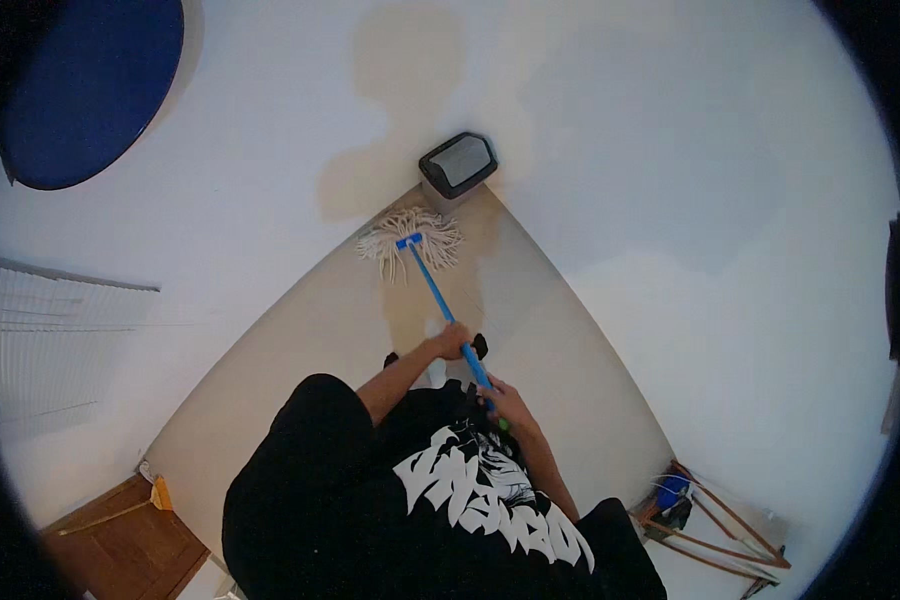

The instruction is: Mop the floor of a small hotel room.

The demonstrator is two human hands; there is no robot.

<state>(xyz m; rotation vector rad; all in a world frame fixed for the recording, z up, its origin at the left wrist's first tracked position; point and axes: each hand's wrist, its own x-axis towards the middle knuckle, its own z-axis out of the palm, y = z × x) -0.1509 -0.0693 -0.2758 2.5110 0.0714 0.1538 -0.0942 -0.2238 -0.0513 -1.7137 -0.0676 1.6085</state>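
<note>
A string mop with a blue handle (pixel 436 292) slants away from my body across the beige floor (pixel 322 300). Its pale cotton strands (pixel 439 247) fan out on the floor near the room's corner, around a blue clamp (pixel 409 241). My left hand (pixel 454 341) grips the handle partway up. Lower down, close to my black shirt, my right hand (pixel 504 399) holds the handle near its end. Just behind the mop head stands a waste bin (pixel 461 165) with a grey and black lid.
White walls meet behind the bin. A dark blue round panel (pixel 97 90) is at upper left, above a ribbed translucent panel (pixel 52 337). Brown wooden furniture (pixel 127 540) stands at lower left. At lower right is a wooden-framed rack (pixel 720 525) holding a blue item (pixel 672 491).
</note>
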